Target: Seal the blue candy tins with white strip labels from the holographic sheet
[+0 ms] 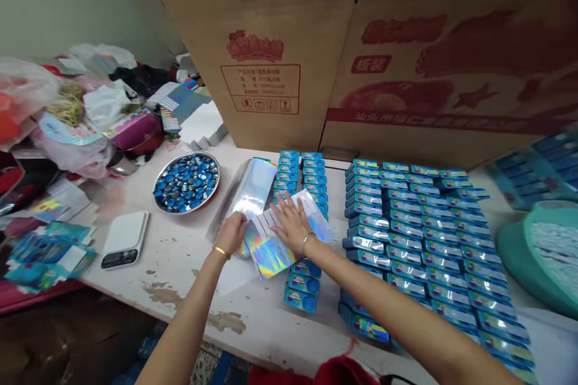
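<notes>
My left hand is closed, pinching the left corner of a shiny holographic sticker sheet with white strips across it. My right hand lies on the same sheet with its fingers spread. Beneath the sheet, and partly covered by it, run two columns of small blue packs. A stack of silvery holographic sheets stands just beyond my left hand. Part of a white paper shows below that hand on the worn white table.
Left of the hands are a metal bowl of blue and silver discs, a white scale and piled bags. Rows of blue packs and a green tub stand right. Large cardboard boxes wall the back.
</notes>
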Action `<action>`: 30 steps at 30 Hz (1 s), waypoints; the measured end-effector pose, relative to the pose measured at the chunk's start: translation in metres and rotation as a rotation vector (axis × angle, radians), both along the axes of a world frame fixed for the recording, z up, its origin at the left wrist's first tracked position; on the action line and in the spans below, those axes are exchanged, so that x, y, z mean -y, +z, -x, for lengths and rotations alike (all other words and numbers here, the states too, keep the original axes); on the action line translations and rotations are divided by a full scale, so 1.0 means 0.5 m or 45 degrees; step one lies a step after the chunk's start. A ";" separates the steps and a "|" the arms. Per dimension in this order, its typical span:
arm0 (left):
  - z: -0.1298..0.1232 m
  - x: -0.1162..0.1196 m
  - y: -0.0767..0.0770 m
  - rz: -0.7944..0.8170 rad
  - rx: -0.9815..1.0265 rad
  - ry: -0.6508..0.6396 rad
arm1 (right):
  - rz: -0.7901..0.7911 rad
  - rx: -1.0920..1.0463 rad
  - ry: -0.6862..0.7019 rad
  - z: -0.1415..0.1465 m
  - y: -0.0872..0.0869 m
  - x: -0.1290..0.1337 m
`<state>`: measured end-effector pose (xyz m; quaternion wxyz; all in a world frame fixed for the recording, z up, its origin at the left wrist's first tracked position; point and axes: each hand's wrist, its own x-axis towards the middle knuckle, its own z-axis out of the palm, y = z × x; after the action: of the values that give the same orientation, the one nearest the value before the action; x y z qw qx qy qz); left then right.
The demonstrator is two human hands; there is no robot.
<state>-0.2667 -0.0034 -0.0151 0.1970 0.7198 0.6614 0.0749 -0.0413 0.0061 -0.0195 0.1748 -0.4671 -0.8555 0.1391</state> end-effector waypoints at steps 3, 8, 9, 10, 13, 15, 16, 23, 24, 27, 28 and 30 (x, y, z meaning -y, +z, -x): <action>0.000 -0.018 0.030 0.037 0.242 -0.125 | 0.093 -0.017 0.020 0.068 0.029 -0.032; -0.012 -0.088 0.053 -0.091 0.270 -0.431 | 0.281 0.056 -0.170 0.068 0.054 -0.061; -0.021 -0.104 0.051 -0.132 0.229 -0.517 | 0.307 0.060 -0.244 0.058 0.054 -0.063; -0.032 -0.118 0.048 -0.173 0.187 -0.598 | 0.336 0.059 -0.315 0.048 0.053 -0.066; -0.069 -0.150 0.039 -0.254 0.114 -0.764 | 0.424 0.043 -0.476 0.017 0.049 -0.073; -0.093 -0.165 0.036 -0.278 0.106 -0.822 | 0.464 0.036 -0.550 -0.002 0.049 -0.080; -0.103 -0.170 0.035 -0.288 0.106 -0.845 | 0.473 0.030 -0.576 -0.011 0.049 -0.083; -0.150 -0.180 0.015 -0.317 0.173 -0.862 | 0.472 0.065 -0.621 -0.048 0.028 -0.117; -0.153 -0.173 0.012 -0.313 0.203 -0.830 | 0.472 0.085 -0.606 -0.050 0.019 -0.123; -0.158 -0.144 0.016 -0.247 0.359 -0.741 | 0.477 0.123 -0.550 -0.056 -0.021 -0.136; -0.159 -0.135 0.023 -0.216 0.455 -0.669 | 0.476 0.115 -0.536 -0.059 -0.035 -0.137; -0.164 -0.126 0.042 -0.163 0.718 -0.373 | 0.437 0.023 -0.524 -0.066 -0.057 -0.132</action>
<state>-0.1846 0.0595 0.0058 0.3353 0.7692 0.4641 0.2838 -0.0083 0.0721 -0.0480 0.1102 -0.6552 -0.7080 0.2394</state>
